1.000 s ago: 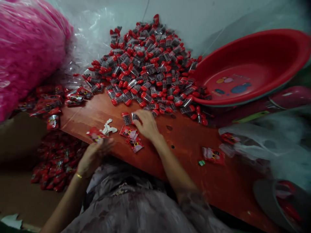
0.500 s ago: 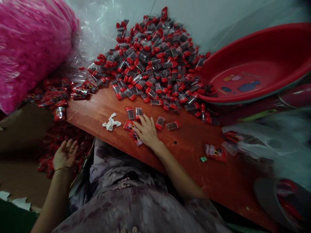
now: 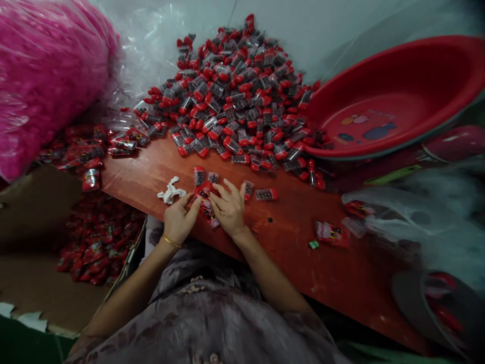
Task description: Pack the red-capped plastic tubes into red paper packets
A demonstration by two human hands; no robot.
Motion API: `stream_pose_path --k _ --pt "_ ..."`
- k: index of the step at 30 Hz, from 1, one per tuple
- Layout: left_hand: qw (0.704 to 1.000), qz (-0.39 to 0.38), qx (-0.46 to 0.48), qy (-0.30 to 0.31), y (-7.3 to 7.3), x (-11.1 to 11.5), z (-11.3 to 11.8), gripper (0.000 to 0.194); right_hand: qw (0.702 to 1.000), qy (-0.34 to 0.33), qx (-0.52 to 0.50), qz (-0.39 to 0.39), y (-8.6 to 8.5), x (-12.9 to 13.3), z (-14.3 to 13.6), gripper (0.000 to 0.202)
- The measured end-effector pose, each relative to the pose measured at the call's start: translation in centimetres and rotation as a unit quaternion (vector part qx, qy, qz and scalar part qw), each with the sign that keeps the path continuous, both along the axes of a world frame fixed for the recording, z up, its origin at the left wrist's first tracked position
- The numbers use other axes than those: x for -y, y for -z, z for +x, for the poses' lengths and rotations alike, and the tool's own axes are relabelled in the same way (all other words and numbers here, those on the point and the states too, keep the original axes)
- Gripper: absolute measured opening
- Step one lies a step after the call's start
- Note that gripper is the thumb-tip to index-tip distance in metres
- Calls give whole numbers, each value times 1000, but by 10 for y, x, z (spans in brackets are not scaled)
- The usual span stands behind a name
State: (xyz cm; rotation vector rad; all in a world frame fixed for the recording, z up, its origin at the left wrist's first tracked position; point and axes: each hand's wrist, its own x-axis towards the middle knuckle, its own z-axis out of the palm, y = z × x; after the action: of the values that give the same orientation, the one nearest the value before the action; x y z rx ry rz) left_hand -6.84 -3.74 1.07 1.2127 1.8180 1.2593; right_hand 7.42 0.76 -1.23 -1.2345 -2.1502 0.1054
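A small red printed plastic packet (image 3: 204,189) stands partly raised between my hands, over another red and pink packet (image 3: 209,215) on the table. My right hand (image 3: 230,208) pinches its right edge with thumb and forefinger, the other fingers spread. My left hand (image 3: 181,218) is at its left side, thumb and forefinger apart close to the edge. Just behind are a clear red-capped little jar of dark balls (image 3: 199,176) and a second jar (image 3: 212,177), partly hidden. Two more jars lie right of my right hand, one a red-capped jar (image 3: 266,194).
A big heap of red-capped jars (image 3: 235,101) covers the table's back, beside a red basin (image 3: 382,108). Crumpled white material (image 3: 172,190) lies left of the packets. A cardboard box (image 3: 26,253) of red packets stands lower left, below a pink-filled bag (image 3: 53,76).
My left hand has come up from over the cardboard box to the packets on the table. My right hand has shifted slightly, and the upper packet now stands more raised at its fingers.
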Motion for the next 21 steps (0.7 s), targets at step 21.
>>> stream_pose_path --k 21 --pt "978 10 195 71 9 -43 48 29 938 84 -299 -156 -3 2 11 36"
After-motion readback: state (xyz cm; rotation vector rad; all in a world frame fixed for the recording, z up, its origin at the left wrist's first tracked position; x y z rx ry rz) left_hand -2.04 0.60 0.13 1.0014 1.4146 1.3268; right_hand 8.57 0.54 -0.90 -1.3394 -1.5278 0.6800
